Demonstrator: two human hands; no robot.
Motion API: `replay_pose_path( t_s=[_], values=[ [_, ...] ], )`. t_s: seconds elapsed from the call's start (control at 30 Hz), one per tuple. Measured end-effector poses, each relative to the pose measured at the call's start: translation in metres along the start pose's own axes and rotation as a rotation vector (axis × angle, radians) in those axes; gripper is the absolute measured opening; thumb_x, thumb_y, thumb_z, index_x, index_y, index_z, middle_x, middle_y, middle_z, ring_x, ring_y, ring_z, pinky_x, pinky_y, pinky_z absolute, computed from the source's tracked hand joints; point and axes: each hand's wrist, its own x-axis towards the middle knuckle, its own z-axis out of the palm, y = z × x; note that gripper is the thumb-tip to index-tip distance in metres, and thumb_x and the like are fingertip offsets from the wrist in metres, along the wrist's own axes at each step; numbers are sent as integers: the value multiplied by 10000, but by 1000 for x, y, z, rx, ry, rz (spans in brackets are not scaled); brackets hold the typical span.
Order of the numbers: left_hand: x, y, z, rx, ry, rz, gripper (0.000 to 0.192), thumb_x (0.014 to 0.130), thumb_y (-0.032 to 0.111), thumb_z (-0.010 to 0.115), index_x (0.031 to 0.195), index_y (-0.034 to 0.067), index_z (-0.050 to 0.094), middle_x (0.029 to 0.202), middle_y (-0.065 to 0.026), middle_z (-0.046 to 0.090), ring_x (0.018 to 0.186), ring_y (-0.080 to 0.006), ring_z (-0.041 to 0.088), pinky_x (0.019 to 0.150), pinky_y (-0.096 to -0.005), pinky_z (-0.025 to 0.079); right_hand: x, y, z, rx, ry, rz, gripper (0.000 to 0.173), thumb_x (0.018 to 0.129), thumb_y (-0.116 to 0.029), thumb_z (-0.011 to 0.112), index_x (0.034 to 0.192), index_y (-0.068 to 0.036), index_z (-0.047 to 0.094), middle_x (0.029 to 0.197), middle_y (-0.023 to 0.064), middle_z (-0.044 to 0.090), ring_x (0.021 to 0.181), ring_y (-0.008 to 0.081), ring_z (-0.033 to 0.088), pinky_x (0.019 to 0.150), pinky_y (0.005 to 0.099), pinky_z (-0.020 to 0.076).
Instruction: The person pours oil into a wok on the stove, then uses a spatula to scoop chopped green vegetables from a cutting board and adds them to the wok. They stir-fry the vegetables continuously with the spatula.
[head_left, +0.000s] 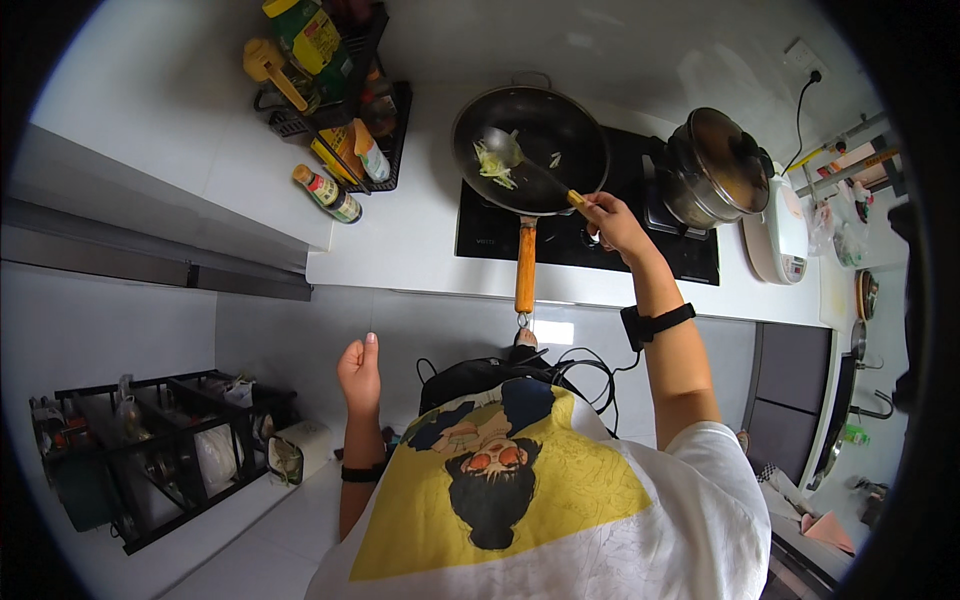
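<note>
My right hand (613, 227) grips the yellow-ended handle of a metal ladle (544, 174). The ladle's bowl rests in a dark wok (559, 112), against a small heap of pale green shredded vegetable (492, 166). A few loose shreds (555, 160) lie further right in the pan. Towards me points the wok's wooden handle (526, 266), which neither hand touches. My left hand (360, 373) is off to the left, in front of the counter, fingers curled in and thumb raised, with nothing visible in it. Under the wok is a black glass cooktop (495, 232).
Right of the wok stands a lidded steel pot (697, 172), beside a white rice cooker (784, 232). A black rack (401, 112) of bottles and packets is at the back left, with a sauce bottle (327, 193) near it. Black cables (589, 375) hang by my waist.
</note>
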Motion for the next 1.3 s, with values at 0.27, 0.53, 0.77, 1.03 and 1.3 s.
replay_pose_path(
  t_s=[0.27, 0.53, 0.77, 1.03, 1.3],
  values=[
    [0, -3, 0, 21, -27, 33, 519, 997, 168, 615, 628, 142, 251, 611, 96, 231, 574, -26, 178, 484, -267, 168, 27, 4, 14, -549, 404, -499, 309, 946, -247, 612, 1247, -182, 598, 1049, 152, 704, 954, 371, 671, 802, 434, 545],
    [4, -1, 1, -9, -55, 53, 517, 1001, 163, 607, 631, 138, 247, 611, 93, 229, 576, -26, 176, 484, -266, 168, -10, -6, 4, -876, 323, -503, 302, 931, -204, 619, 1233, -214, 622, 983, 124, 719, 889, 321, 691, 742, 412, 555],
    [4, -3, 6, 35, -70, 45, 514, 999, 166, 611, 630, 134, 255, 615, 90, 239, 579, -28, 189, 487, -264, 175, -20, -26, 6, -819, 295, -533, 336, 912, -152, 632, 1248, -161, 624, 1045, 120, 714, 936, 328, 680, 784, 403, 544],
    [7, -1, 6, 12, -54, 25, 512, 995, 159, 616, 628, 133, 260, 617, 92, 246, 577, -26, 193, 488, -259, 176, 11, -25, -6, -703, 189, -540, 309, 895, -108, 648, 1202, -137, 665, 1105, 109, 707, 1006, 308, 671, 864, 387, 537],
    [4, -7, 6, 23, -48, -8, 516, 990, 148, 622, 633, 138, 249, 620, 91, 241, 582, -25, 190, 490, -259, 175, -30, -22, -14, -817, 219, -636, 353, 869, -103, 677, 1212, -182, 673, 997, 119, 713, 915, 316, 676, 788, 386, 548]
  ],
)
